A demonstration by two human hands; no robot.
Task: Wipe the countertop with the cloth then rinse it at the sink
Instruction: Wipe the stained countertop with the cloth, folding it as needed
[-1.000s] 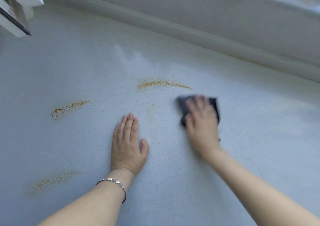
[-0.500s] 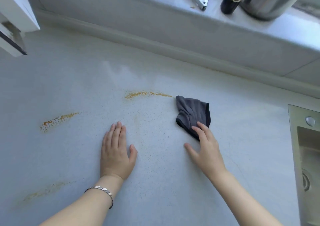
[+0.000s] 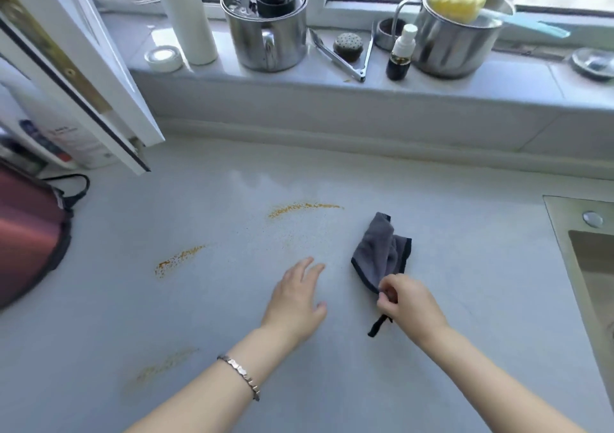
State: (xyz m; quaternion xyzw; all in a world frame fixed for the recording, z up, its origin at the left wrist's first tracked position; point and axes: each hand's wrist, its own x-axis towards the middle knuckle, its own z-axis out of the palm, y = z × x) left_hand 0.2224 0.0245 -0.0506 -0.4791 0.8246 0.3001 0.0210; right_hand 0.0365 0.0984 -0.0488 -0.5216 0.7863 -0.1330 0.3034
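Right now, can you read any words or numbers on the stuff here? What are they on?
No text here can be read.
White bottle at the left: dark print and coloured marks, too blurred to read.
Spray bottle on the windowsill: no label that I can make out.
Steel pots, cloth and countertop: no writing shows.

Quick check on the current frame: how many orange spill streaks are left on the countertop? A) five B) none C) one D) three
D: three streaks show on the countertop: one beyond the cloth, one further left, and a fainter one nearest the camera. The right hand pinches the cloth's near corner.
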